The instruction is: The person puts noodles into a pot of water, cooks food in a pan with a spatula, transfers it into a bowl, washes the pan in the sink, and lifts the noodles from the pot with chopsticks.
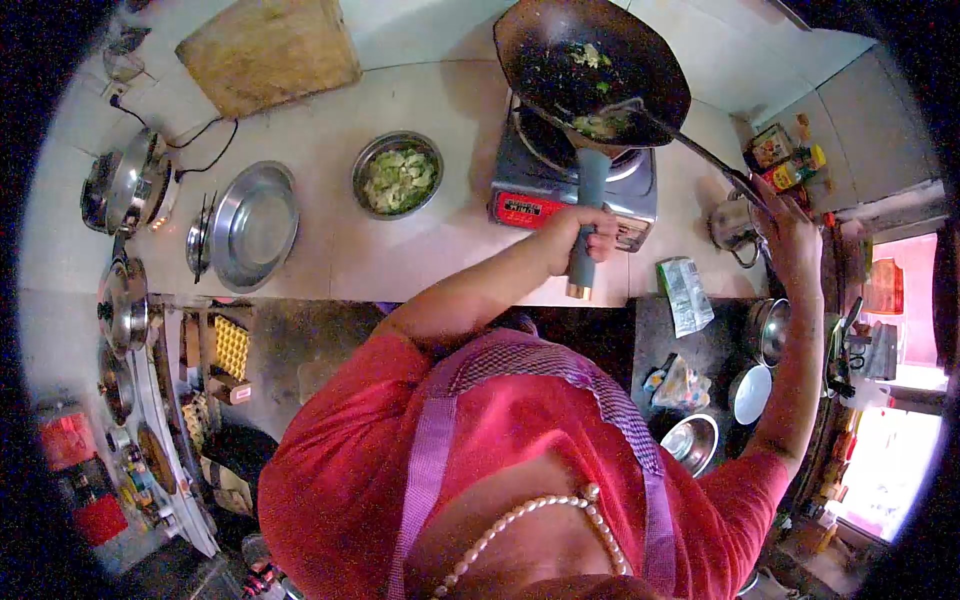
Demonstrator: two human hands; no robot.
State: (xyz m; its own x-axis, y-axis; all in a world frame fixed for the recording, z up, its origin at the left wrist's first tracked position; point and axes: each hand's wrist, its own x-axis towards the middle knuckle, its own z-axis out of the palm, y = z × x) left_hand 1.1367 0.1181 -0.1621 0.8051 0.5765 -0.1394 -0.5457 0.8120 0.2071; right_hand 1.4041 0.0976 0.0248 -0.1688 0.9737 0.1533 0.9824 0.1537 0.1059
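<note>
My left hand (592,238) is wrapped round the grey handle of a dark wok (540,60), which is tilted above the gas stove (515,185). Small bits of green and pale food lie in the wok. My right hand (785,215) grips the long dark handle of a spatula (715,155), whose head rests at the wok's near edge by some of the food. To the left of the stove, a metal bowl (358,165) holds pale and green cooked food.
A wide metal basin (255,225) stands further left on the counter, below a wooden cutting board (270,55). A metal pot (732,222) and seasoning bottles (797,168) are at the right. A foil packet (686,296) lies near the counter's front edge.
</note>
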